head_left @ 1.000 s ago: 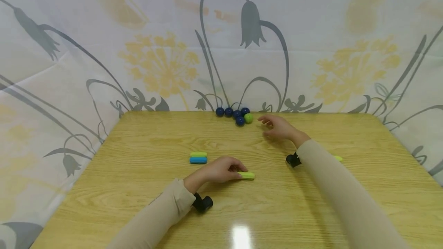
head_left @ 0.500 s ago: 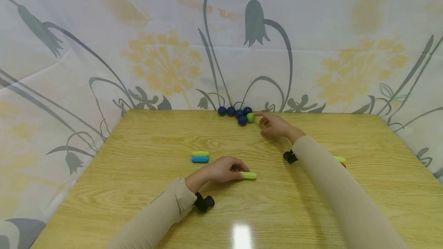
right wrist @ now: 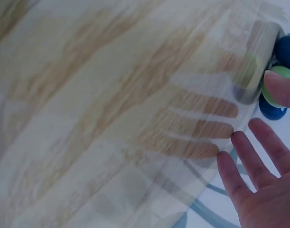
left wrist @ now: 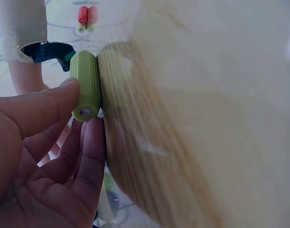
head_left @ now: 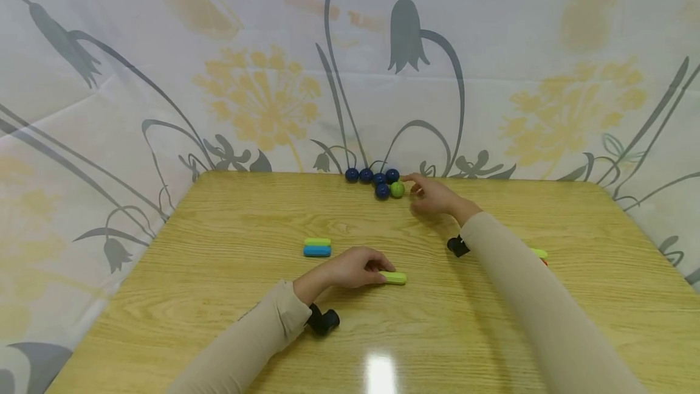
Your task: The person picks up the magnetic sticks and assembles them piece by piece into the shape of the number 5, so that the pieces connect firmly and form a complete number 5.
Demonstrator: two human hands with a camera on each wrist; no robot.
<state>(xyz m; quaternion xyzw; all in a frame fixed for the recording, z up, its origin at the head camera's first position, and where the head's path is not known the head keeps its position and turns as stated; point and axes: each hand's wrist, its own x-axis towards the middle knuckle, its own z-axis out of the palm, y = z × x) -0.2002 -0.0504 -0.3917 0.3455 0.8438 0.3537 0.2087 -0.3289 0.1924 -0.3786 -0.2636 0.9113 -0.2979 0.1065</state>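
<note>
At the near middle of the table, my left hand [head_left: 358, 267] pinches one end of a yellow-green ribbed stick [head_left: 395, 278]. In the left wrist view, the thumb lies along one side of this stick [left wrist: 88, 78], which has a small round recess in its end. Towards the back edge, my right hand [head_left: 434, 196] is just right of a green ball [head_left: 397, 189]. Its fingers are spread in the right wrist view, with the thumb overlapping the green ball [right wrist: 277, 85]; whether it touches cannot be told. Several dark blue balls [head_left: 382, 191] cluster left of the green one.
A blue stick [head_left: 317, 251] and a yellow-green stick [head_left: 318, 241] lie side by side at left. Partly behind the right sleeve [head_left: 525, 284] are another yellow-green stick [head_left: 539, 253] and a bit of red. A patterned cloth [head_left: 262, 96] hangs behind the wooden table [head_left: 229, 217].
My right hand has moved a little left and away from me, up to the green ball. That ball has shifted slightly nearer to me beside the blue ones. The left hand keeps its place.
</note>
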